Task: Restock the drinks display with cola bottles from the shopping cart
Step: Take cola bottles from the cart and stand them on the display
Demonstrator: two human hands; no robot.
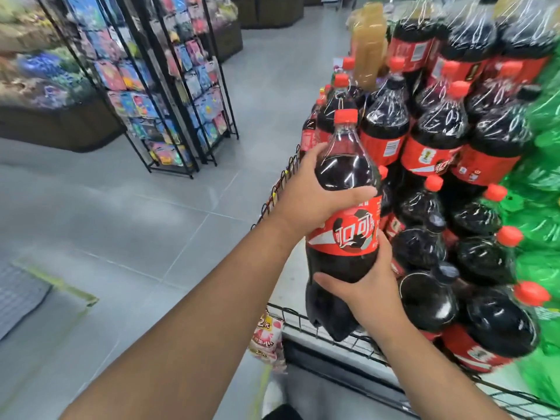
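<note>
Left hand [315,192] partly covers the cola bottle [344,168].

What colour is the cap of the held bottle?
Red: the cap of the cola bottle, best in the head view.

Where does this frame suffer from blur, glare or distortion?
Head view: the held cola bottle, left hand and right hand are sharp; the shelves at far left are blurred; glare streaks the shrink-wrapped display bottles; wide-angle distortion tilts the card racks.
</note>
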